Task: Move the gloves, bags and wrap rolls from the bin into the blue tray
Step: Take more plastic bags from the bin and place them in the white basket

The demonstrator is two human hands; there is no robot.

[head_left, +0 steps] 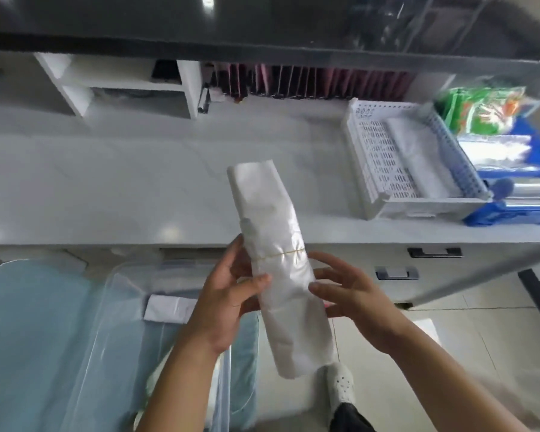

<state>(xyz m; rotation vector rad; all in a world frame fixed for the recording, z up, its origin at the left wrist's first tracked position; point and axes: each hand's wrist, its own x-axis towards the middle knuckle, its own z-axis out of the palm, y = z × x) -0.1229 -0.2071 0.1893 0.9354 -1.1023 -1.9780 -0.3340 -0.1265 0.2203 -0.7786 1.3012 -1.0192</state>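
Broadly, by size, as I see it from the head view:

1. White counter (138, 182), running the full width; cupboards with dark handles below it.

2. Clear bin (113, 322), low on the left, below the counter edge. Contents I can make out: one white folded packet (169, 309) on the bottom. The rest is hazy through the plastic wall.

3. Blue tray (512, 210), far right on the counter, partly cut off by the frame. Contents: a green printed packet (487, 112) at the back, a clear shiny pack (496, 151) in the middle, and a roll of wrap (533, 194) nearest me.

4. White slotted basket (374, 151), touching the tray's left side. Contents: a pale roll of plastic (418, 154) lying lengthwise.

5. Bundle of clear bags (275, 260), long and flattened, bound with a thin rubber band (278, 254). It is held in the air over the counter edge, tilted, well apart from the tray.

6. Left hand (231, 307): closed on the bundle, thumb across the front.

7. Right hand (356, 294): fingers curled against the bundle's right edge, gripping it.

8. White shoe (340, 385) on the tiled floor below.
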